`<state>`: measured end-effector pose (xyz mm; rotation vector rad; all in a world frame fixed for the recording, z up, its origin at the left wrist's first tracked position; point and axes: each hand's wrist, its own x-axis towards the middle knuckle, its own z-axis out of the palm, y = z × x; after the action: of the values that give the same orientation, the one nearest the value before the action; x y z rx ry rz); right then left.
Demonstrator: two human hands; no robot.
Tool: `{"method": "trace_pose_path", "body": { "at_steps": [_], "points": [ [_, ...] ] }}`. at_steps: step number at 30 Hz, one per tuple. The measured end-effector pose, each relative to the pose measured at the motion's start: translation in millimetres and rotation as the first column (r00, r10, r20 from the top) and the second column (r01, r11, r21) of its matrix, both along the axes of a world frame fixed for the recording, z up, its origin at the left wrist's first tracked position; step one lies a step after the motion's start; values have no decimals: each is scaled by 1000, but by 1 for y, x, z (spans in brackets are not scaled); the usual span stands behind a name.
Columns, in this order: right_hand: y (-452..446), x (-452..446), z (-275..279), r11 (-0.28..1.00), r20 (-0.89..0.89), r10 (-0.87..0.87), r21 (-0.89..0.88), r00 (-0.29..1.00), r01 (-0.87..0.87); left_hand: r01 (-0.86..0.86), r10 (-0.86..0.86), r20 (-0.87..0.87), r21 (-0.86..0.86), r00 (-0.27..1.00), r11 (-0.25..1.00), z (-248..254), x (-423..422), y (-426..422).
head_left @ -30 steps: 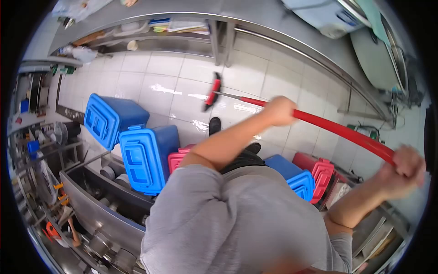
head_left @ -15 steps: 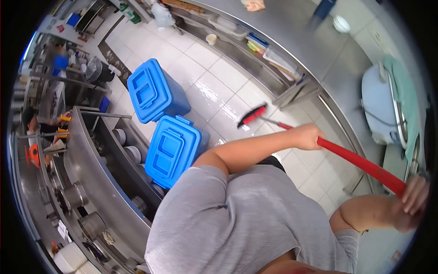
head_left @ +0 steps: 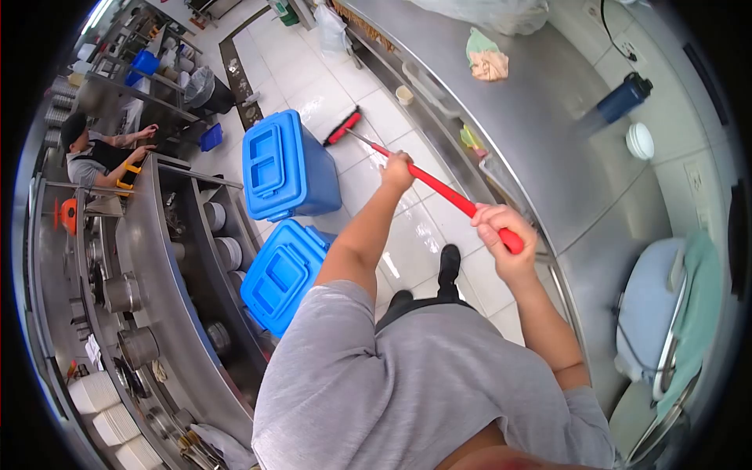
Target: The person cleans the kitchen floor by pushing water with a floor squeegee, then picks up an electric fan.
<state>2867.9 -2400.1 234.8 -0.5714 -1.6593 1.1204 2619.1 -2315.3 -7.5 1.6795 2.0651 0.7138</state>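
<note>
A floor brush (head_left: pixel 442 189) with a long red handle and a red-and-black head reaches across the white tiled floor (head_left: pixel 419 235). My left hand (head_left: pixel 398 171) is wrapped round the lower part of its handle, arm stretched forward. Near the top end of the handle, my right hand (head_left: pixel 507 236) grips it, closer to my body. The brush head (head_left: pixel 343 126) appears to rest on wet, shiny tiles, just beyond a blue lidded bin (head_left: pixel 309 176).
A second blue bin (head_left: pixel 283 276) stands nearer, beside a steel counter (head_left: pixel 149 258) with pots and bowls. On my right runs a steel worktable (head_left: pixel 501 117) bearing a cloth (head_left: pixel 487 56) and a dark bottle (head_left: pixel 627 95). A co-worker (head_left: pixel 102 157) stands far left.
The brush head has moved away from me and left, past the bins. Both hands have gone forward and left with the handle; my right hand has swung in from the far right edge.
</note>
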Motion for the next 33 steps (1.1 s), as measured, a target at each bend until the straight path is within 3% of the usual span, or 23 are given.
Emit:
{"method": "trace_pose_path", "body": {
  "at_steps": [1, 2, 4, 5, 6, 7, 9, 10, 12, 13, 15, 16, 17, 19, 22, 23, 24, 25, 26, 27, 29, 33],
  "points": [
    [22, 9, 8, 1000, -66, 2, 28, 998, -1, -43, 36, -129, -54, 991, 998, 18, -3, 24],
    [44, 18, 35, 998, -130, 13, 59, 991, -6, -29, 31, -125, 19, 992, 999, 46, 8, 35],
    [71, 43, 93, 987, -247, 3, 159, 969, 37, 149, -157, 26, 200, 987, 968, 107, 40, 47],
    [81, 61, 123, 986, -302, 63, 169, 951, -11, 224, -230, 81, 79, 970, 971, 147, 66, 43],
    [92, 79, 145, 958, -253, 135, 280, 958, -61, 313, -331, 197, 114, 923, 943, 170, 89, 38],
    [103, 96, 166, 916, -201, 206, 385, 958, -116, 325, -337, 168, 94, 926, 941, 161, 116, 35],
    [121, 99, 176, 891, -296, 400, 347, 867, -293, 432, -399, 289, -58, 870, 900, 163, 148, 26],
    [129, 98, 174, 879, -272, 442, 322, 855, -352, 410, -357, 319, -117, 878, 904, 167, 157, 23],
    [142, 91, 168, 874, -263, 454, 315, 852, -369, 323, -338, 342, 103, 877, 941, 137, 150, 32],
    [146, 82, 156, 902, -219, 377, 307, 900, -303, 274, -336, 351, 215, 874, 937, 118, 142, 39],
    [148, 55, 107, 954, -255, 297, 104, 920, -280, 63, -114, 325, 161, 939, 985, 81, 99, 59],
    [149, 42, 83, 964, -274, 256, -1, 927, -266, -35, 6, 258, 108, 966, 994, 36, 64, 75],
    [146, 20, 50, 982, -239, 175, -21, 955, -185, -165, 168, 99, -34, 981, 986, 22, 31, 87],
    [158, 3, 3, 927, -50, 373, 50, 926, -371, -400, 413, -260, 107, 873, 910, 19, 8, 94],
    [168, 19, 51, 976, -170, 212, 79, 962, -201, -195, 209, -193, 88, 959, 977, 69, 4, 120],
    [170, 27, 81, 986, -293, 168, 66, 941, -155, -65, 78, -136, 98, 988, 993, 104, 17, 122],
    [180, 41, 107, 957, -338, 274, 184, 900, -223, 50, -43, -113, 59, 993, 997, 136, 34, 121],
    [183, 54, 135, 936, -218, 271, 289, 938, -203, 156, -141, -173, 76, 975, 985, 157, 55, 117],
    [185, 68, 163, 898, -108, 250, 397, 962, -189, 238, -238, -17, 121, 971, 964, 158, 72, 114],
    [183, 67, 174, 912, -334, 350, 336, 875, -236, 290, -304, 100, 131, 948, 948, 170, 91, 107],
    [180, 49, 175, 957, -317, 236, 242, 918, -163, 428, -414, 225, -17, 882, 904, 155, 108, 101],
    [192, -3, 150, 989, -348, 41, 147, 937, 12, 326, -383, 389, 207, 838, 922, 101, 64, 125]
  ]
}}
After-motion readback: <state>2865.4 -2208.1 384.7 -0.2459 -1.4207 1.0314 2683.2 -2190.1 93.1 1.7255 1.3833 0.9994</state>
